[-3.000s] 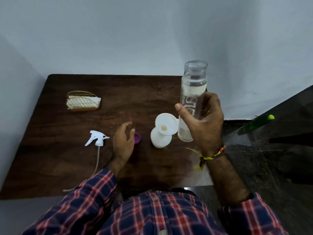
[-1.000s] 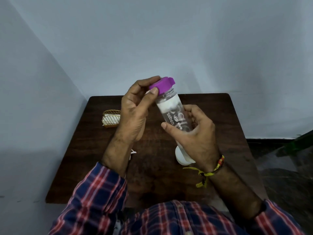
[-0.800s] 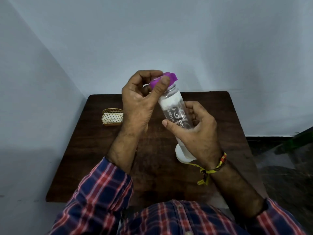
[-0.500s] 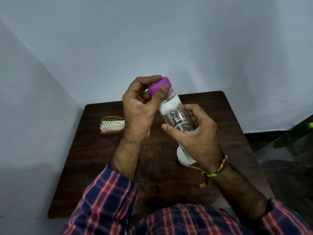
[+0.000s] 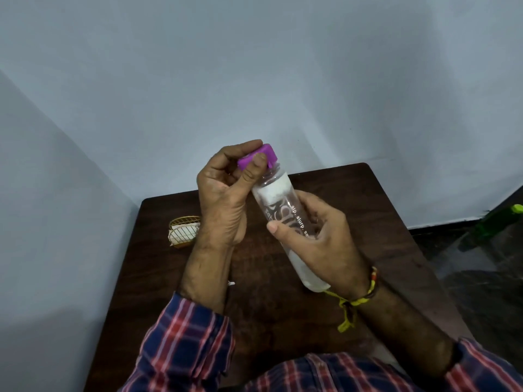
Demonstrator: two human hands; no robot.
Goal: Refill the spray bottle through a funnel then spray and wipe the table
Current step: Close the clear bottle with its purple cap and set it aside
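Left hand: the left hand [image 5: 223, 193] is raised above the table, fingers curled tight round the purple cap [image 5: 257, 159]; the thumb presses on the cap's near side, the forefinger wraps over its top.
Right hand: the right hand [image 5: 319, 236] grips the bottle [image 5: 283, 210] round its middle, thumb across the printed side, fingers wrapped behind it.
Cap: sits on the bottle's mouth, a little crooked; whether it is screwed home cannot be told.
Bottle: clear, with white lettering, tilted so its neck leans up and to the left; held in the air over the table, its base just beside the right wrist.
Wrist: a yellow thread band [image 5: 356, 301] with coloured beads is tied on the right wrist, its loose ends hanging.
Sleeves: plaid, red and blue [image 5: 184, 343]; the shirt front is cut off by the lower edge.
Table: dark wood [image 5: 283, 321], set into a corner of pale walls.
Basket: a small gold wire basket [image 5: 184, 232] with something white in it stands at the table's far left, partly hidden by the left forearm.
Hidden: a small white bit [image 5: 231, 283] peeps out beside the left forearm; what it is cannot be made out.
Right edge: a green object [image 5: 501, 222] lies on the dark floor, blurred.
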